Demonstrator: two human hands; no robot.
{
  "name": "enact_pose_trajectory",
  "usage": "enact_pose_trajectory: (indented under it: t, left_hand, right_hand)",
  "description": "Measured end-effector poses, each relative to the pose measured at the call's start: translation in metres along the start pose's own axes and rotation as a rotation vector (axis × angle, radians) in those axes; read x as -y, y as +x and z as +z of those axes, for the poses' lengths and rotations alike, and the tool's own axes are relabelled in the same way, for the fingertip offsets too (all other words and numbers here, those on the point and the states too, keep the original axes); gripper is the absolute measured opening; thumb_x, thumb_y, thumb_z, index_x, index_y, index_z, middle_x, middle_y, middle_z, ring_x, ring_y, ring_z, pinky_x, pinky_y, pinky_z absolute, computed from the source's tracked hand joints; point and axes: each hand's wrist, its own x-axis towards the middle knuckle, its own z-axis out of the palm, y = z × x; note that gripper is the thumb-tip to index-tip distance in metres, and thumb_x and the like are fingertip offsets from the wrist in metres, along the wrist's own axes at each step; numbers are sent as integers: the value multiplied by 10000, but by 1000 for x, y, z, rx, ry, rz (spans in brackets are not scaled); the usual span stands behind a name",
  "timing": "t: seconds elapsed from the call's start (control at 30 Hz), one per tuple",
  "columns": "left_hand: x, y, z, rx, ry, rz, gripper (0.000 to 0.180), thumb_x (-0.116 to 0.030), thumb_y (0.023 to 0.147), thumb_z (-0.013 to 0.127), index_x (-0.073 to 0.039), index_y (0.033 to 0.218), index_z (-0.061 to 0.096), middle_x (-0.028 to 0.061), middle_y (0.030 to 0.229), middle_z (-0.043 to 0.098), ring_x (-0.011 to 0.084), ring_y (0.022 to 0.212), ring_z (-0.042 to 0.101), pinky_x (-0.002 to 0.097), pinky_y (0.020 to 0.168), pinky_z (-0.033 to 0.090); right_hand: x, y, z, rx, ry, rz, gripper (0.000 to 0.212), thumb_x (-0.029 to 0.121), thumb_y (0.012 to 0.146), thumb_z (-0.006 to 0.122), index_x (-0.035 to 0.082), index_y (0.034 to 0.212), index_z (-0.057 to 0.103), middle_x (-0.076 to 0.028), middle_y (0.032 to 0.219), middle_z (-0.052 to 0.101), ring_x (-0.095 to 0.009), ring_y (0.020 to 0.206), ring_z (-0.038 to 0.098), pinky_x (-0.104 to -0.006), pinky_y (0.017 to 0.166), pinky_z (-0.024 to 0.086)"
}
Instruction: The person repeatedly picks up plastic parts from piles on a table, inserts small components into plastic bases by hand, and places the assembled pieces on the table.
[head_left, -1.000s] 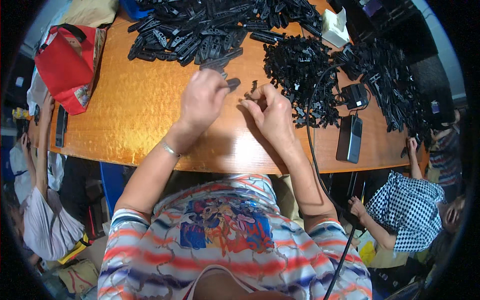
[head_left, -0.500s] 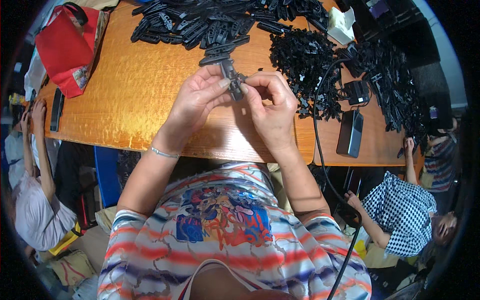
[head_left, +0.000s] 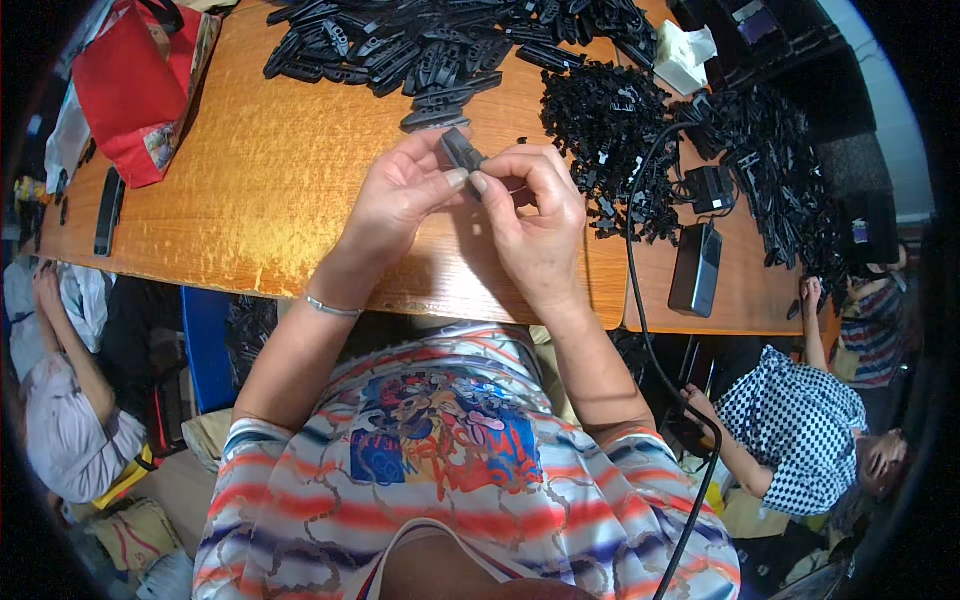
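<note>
Piece in hand: you have a dark, elongated plastic piece raised over the desk, between the far pile and the near edge.
Long axis: it slants, the upper end pointing to the far left corner, the lower end toward the near edge and a little right.
Your left hand: grasping the piece, your thumb along its lower part, your fingers partly hidden behind it.
Your right hand: thumb and index finger pinched at the piece's right side; whether a small part sits between them, you cannot tell from here.
Far side of desk: a pile of long black pieces, a few lying loose just beyond your left fingers.
Right of your hands: a mound of small black parts; farther toward the right edge, a heap of slim black parts.
Between mound and heap: a black adapter, and a dark box by the near edge.
Left end of desk: a red bag and a flat black bar.
</note>
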Motion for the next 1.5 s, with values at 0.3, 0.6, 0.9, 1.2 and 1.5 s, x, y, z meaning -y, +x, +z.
enact_pose_trajectory:
  t: [0.3,0.6,0.9,1.2,1.5]
  left_hand:
    - [-6,-8,9,-39,114,119,477,-17,1043,705,40,1490,548,83,1267,704,117,1114,704,276,970,589]
    - [-6,-38,1,-165,435,85,320,13,1011,724,62,1321,660,33,1082,722,74,997,690,226,860,573]
    - [-101,-155,-67,-148,656,-166,366,-15,1008,702,11,1371,665,66,1203,749,106,1085,676,279,940,542]
    - [-128,-169,-63,-231,1340,5,284,-95,957,745,29,1213,733,175,1176,746,300,1080,736,375,950,570]
    - [-25,33,-14,-165,1603,469,214,-156,983,759,-3,1133,754,193,1074,733,406,1013,714,466,880,576]
  right_hand:
    - [-7,-4,3,89,-42,63,175,-60,859,832,-6,982,719,-129,953,672,-229,746,684,-348,663,559]
    - [-8,-32,26,212,-1,337,371,80,797,941,38,1039,663,-95,902,687,-202,682,676,-359,646,559]
    - [-29,-4,-2,625,54,84,224,177,847,899,64,954,738,-119,889,733,-301,769,739,-405,677,590]
    - [-82,45,-33,475,-744,-92,200,-28,884,670,28,1026,799,-201,1016,709,-419,858,750,-491,782,616]
    - [-53,28,-36,536,-619,36,97,51,935,722,12,1018,754,-219,1027,718,-427,938,734,-494,821,591]
